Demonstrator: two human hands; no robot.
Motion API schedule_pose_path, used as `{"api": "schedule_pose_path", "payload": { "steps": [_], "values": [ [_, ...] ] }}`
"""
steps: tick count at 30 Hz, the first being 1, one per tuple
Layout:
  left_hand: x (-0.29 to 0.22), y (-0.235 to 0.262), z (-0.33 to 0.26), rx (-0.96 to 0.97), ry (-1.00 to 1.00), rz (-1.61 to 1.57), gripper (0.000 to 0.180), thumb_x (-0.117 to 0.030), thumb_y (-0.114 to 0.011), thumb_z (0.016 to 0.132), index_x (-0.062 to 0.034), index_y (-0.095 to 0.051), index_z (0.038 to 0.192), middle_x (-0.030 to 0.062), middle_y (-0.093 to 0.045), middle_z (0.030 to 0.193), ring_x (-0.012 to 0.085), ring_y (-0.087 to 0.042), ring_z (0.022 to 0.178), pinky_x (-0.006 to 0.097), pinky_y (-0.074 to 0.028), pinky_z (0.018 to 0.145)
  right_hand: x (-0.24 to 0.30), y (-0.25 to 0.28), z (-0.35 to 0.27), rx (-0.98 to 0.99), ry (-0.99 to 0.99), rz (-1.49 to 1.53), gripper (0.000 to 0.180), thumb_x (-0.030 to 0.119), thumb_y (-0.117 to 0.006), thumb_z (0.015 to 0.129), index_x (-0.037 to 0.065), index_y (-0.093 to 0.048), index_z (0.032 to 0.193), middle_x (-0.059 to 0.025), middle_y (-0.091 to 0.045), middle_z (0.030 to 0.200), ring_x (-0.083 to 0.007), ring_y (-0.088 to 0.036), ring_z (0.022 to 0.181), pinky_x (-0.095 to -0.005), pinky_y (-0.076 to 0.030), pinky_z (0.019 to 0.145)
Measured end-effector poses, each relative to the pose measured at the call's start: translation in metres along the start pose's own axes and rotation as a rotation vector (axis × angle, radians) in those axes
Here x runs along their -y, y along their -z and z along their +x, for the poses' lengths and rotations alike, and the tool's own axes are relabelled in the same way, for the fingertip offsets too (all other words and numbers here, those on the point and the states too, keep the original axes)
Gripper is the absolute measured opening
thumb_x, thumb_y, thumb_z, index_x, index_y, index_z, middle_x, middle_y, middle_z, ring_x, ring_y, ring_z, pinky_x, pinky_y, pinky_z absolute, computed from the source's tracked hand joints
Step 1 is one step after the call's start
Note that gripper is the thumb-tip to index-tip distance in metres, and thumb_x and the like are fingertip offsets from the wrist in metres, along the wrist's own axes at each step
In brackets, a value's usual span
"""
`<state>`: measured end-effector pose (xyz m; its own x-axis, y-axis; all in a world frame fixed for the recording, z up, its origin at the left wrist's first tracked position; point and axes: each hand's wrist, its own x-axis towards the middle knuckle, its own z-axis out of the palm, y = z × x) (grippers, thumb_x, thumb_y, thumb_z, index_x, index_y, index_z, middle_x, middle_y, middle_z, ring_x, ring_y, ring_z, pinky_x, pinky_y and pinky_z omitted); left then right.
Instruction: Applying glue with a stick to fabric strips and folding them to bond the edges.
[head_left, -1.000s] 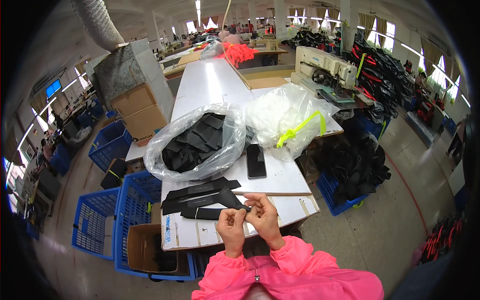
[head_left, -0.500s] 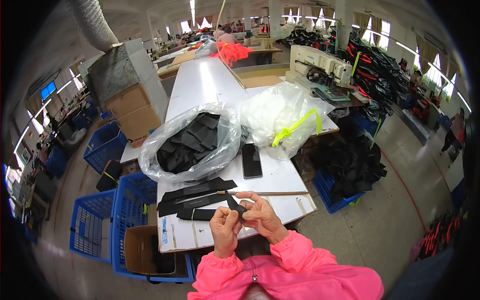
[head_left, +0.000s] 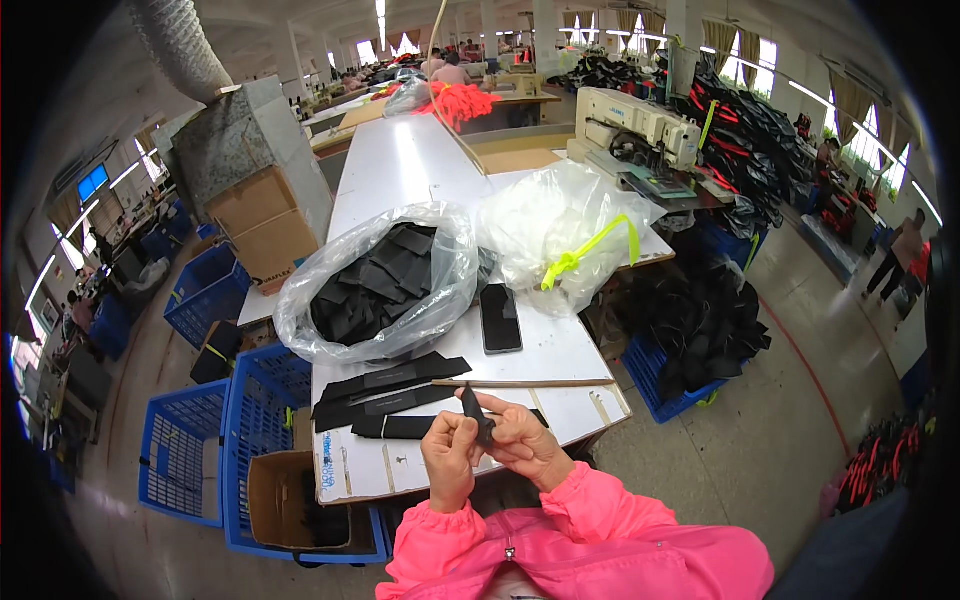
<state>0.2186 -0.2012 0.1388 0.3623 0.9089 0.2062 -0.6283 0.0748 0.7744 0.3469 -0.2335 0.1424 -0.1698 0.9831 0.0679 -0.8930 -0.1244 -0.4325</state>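
Observation:
Near the front edge of the white table [head_left: 560, 340], both hands pinch a small folded piece of black fabric [head_left: 474, 404]. My left hand [head_left: 450, 458] grips its lower left side between thumb and fingers. Against the other side press the closed fingers of my right hand [head_left: 530, 448], and part of the piece is hidden between them. Black fabric strips [head_left: 390, 376] lie flat in rows just beyond my left hand. Behind them stands an open clear plastic bag [head_left: 295, 325] full of black fabric pieces [head_left: 375, 285]. A dark phone [head_left: 500, 322] rests to the bag's right.
A white translucent bag [head_left: 530, 220] with a neon yellow tie [head_left: 590, 255] sits beyond the phone. An industrial sewing machine [head_left: 635, 125] stands at the back right. Blue crates [head_left: 185, 455] flank the table's left; another crate [head_left: 660, 385] holds black fabric on the right floor.
My right fingers have shifted around the black fabric piece, which now stands a little differently between my hands. The head view has moved slightly. At the far right, a walking person shows more fully.

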Motion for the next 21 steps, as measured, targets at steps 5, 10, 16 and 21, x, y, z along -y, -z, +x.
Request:
{"api": "schedule_pose_path", "payload": {
  "steps": [5, 10, 16, 21],
  "values": [
    [-0.006, -0.006, -0.004, 0.026, 0.023, 0.041, 0.015, -0.008, -0.058, 0.092, -0.0041, -0.05, 0.08, 0.0014, -0.052, 0.064, 0.004, -0.039, 0.048, 0.019, -0.029, 0.044, 0.012, -0.003, 0.001, 0.165, -0.056, -0.004, 0.075, -0.012, -0.058, 0.073, 0.004, -0.031, 0.142, -0.0064, -0.061, 0.079, -0.0024, -0.037, 0.039, -0.0157, -0.028, 0.037],
    [-0.01, -0.007, 0.004, -0.123, 0.012, 0.253, 0.012, -0.007, -0.06, 0.089, -0.0031, -0.05, 0.083, 0.0027, -0.054, 0.067, 0.0071, -0.047, 0.051, 0.02, -0.037, 0.045, 0.014, -0.008, -0.002, -0.206, 0.087, -0.461, 0.078, -0.01, -0.065, 0.072, 0.003, -0.033, 0.141, -0.0061, -0.061, 0.076, -0.0033, -0.046, 0.047, -0.0152, -0.03, 0.038],
    [-0.002, 0.016, -0.002, 0.005, 0.007, 0.429, 0.019, -0.007, -0.058, 0.09, 0.0027, -0.06, 0.107, 0.0074, -0.063, 0.079, 0.0122, -0.06, 0.062, 0.022, -0.046, 0.053, 0.007, -0.015, -0.008, -0.273, 0.185, -0.589, 0.067, -0.004, -0.069, 0.075, 0.002, -0.041, 0.136, -0.0046, -0.061, 0.074, -0.0028, -0.046, 0.048, -0.0158, -0.029, 0.038],
    [0.003, 0.022, -0.004, 0.04, -0.076, 0.587, 0.021, -0.007, -0.053, 0.093, 0.0036, -0.061, 0.109, 0.0056, -0.062, 0.078, 0.011, -0.059, 0.061, 0.022, -0.046, 0.054, 0.002, 0.001, -0.005, -0.25, 0.205, -0.618, 0.058, -0.002, -0.067, 0.079, 0.0, -0.045, 0.133, -0.0028, -0.059, 0.072, -0.0034, -0.047, 0.05, -0.0161, -0.033, 0.043]
  ]
}}
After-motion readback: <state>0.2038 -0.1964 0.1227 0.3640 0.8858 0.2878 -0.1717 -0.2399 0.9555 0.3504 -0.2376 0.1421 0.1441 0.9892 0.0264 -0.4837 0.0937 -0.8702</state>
